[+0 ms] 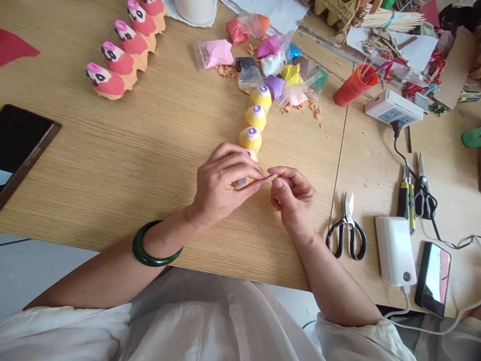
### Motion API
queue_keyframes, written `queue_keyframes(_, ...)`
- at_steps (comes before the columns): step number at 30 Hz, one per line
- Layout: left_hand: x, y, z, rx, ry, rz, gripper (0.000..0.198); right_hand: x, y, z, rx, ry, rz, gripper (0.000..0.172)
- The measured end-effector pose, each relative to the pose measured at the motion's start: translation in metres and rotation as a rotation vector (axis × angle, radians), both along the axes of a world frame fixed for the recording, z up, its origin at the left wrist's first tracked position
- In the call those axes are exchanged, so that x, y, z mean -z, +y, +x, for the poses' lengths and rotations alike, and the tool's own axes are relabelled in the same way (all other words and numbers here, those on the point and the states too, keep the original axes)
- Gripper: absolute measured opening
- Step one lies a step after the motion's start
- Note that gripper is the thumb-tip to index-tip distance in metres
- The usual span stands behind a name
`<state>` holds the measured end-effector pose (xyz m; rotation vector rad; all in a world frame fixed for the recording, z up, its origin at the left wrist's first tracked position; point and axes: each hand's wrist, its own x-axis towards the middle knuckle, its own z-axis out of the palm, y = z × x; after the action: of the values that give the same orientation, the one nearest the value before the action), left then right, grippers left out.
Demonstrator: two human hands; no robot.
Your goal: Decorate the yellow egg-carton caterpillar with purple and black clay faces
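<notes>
At the far left, a black phone (22,145) lay on the wooden table (150,140), with a row of pink-painted egg-carton figures (118,62) above it. Your left hand (221,185), a green bangle (150,253) at its wrist, held a yellow egg-carton cone (240,183) in a closed grip, the fingers wrapped over most of it. A thin purple sliver (269,176) lay just right of that cone, its long axis running nearly left to right between your 2 hands. Your right hand (295,203) was nearer its free end and pinched it narrowly between thumb and forefinger. Beyond the cone, 3 more yellow cones (254,118) stood in a line. Further right lay black-handled scissors (348,210), apart from your right hand.
</notes>
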<state>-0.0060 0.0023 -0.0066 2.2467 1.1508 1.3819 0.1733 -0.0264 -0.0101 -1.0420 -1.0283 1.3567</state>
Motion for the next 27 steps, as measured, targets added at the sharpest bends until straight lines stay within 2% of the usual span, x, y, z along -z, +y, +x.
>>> queue_keyframes(6,0.0021,-0.0015,0.0015,-0.006,0.019,0.031,0.008,-0.0022,0.0009,-0.0028,0.047,-0.033,-0.037,0.025)
queue_keyframes(10,0.0011,-0.0014,0.0019,-0.035,0.020,0.000,0.019,-0.0021,0.0037,-0.0013,0.080,0.026,-0.115,0.026)
queue_keyframes(13,0.0007,-0.0008,0.0021,-0.033,0.006,-0.009,0.018,-0.0025,0.0048,-0.0012,0.081,0.051,-0.138,0.026)
queue_keyframes(18,0.0029,-0.0003,0.0033,-0.019,0.008,0.007,0.015,-0.0029,0.0035,-0.0028,0.044,0.042,-0.113,0.022)
queue_keyframes(27,0.0000,-0.0010,0.0031,-0.011,-0.004,0.010,0.009,0.0005,0.0017,0.0009,0.064,-0.036,-0.043,0.029)
